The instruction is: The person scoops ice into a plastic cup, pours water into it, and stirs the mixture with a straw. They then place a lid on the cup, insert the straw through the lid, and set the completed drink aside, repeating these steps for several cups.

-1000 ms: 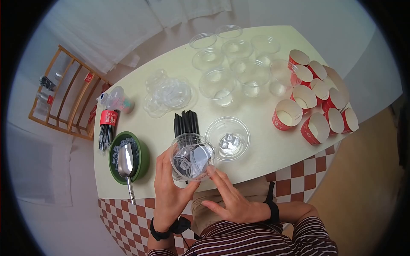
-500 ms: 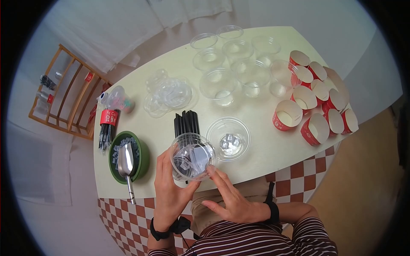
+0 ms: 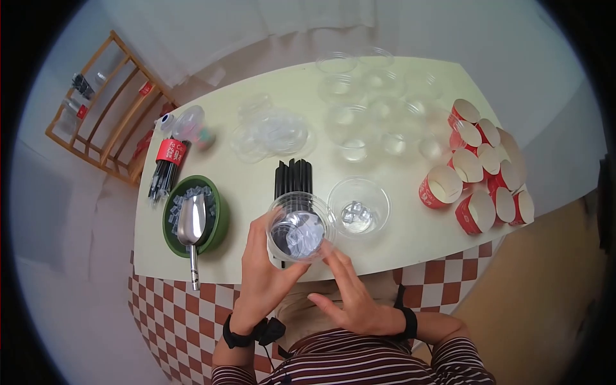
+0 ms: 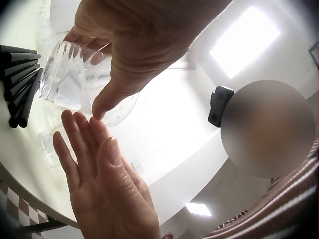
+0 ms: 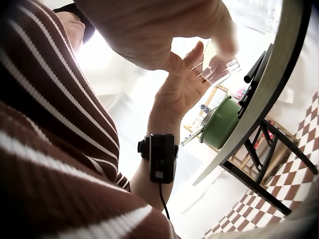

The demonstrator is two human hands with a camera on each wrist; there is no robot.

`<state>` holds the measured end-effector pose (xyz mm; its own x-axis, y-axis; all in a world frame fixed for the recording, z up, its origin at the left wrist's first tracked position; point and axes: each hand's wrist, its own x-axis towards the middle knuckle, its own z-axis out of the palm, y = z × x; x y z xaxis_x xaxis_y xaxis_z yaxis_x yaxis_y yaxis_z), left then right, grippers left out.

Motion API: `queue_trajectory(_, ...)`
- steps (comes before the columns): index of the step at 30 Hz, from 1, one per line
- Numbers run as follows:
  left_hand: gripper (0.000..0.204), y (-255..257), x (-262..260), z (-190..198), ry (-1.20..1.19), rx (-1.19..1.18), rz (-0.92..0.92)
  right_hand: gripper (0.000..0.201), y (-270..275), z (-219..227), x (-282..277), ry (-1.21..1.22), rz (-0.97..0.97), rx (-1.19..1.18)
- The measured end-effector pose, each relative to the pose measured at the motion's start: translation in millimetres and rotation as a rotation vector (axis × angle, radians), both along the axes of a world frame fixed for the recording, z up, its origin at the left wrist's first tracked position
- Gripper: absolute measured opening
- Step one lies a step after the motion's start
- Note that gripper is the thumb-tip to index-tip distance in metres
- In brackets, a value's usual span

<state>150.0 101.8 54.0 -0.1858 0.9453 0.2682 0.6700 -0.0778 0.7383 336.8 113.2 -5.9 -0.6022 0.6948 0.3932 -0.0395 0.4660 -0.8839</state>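
My left hand (image 3: 266, 279) holds a clear plastic cup (image 3: 330, 215) by its side, thumb toward me and fingers around the far left. Pale, shiny shapes show inside the cup. My right hand (image 3: 356, 298) has its fingers extended, fingertips right at the cup's right side, thumb apart. In the left wrist view, the cup (image 4: 67, 74) is tilted and the right hand's palm (image 4: 109, 189) is open beneath it. Behind the cup lie black straws (image 3: 294, 176). Just right of it, another clear cup (image 3: 378, 199) stands on the table with ice-like cubes in its bottom.
At left, a green bowl (image 3: 223, 221) of cubes carries a metal scoop (image 3: 192, 221). Wrapped straws (image 3: 165, 176) lie behind it. Clear lids (image 3: 276, 135) are heaped farther back. Several clear cups (image 3: 343, 115) and red paper cup sleeves (image 3: 439, 187) occupy the table's (image 3: 256, 179) back and right.
The head view has shifted, so the table and its things appear displaced in the frame. Both hands keep nearly the same hold on the cup, and the look of its contents has changed.
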Motion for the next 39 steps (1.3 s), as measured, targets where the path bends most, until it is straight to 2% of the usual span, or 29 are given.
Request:
queue_trajectory(5,0.083,0.7,-6.0,-6.5,-0.270,0.004,0.026,0.079,9.8,8.2,-6.0,-0.037,-0.012,0.107)
queue_trajectory(11,0.081,11.9,-23.4,-14.7,-0.528,0.111,0.065,0.075,18.9,17.5,-14.8,-0.024,0.029,0.088)
queue_trajectory(17,0.078,42.1,-51.7,-37.3,-0.536,0.251,0.210,0.063,13.1,14.6,-9.2,-0.136,0.089,0.131)
queue_trajectory(20,0.079,54.0,-59.8,-42.5,-0.567,0.249,0.265,0.053,14.5,12.6,-10.1,-0.171,0.067,0.268)
queue_trajectory(22,0.080,60.1,-63.2,-45.4,-0.557,0.221,0.303,0.051,20.9,7.6,-13.5,-0.226,0.018,0.440)
queue_trajectory(26,0.084,68.8,-66.5,-46.6,-0.428,0.129,0.428,0.050,35.5,6.8,-19.3,-0.432,-0.042,0.715)
queue_trajectory(29,0.087,77.4,-72.6,-54.5,-0.422,0.154,0.450,0.050,40.0,2.6,-25.0,-0.514,-0.021,0.721)
queue_trajectory(35,0.087,87.7,-78.8,-76.3,-0.402,0.177,0.448,0.044,43.9,-12.2,-27.3,-0.469,-0.001,0.750)
queue_trajectory(39,0.094,86.5,-76.3,-79.8,-0.447,0.209,0.414,0.048,44.2,-11.9,-25.5,-0.386,-0.019,0.788)
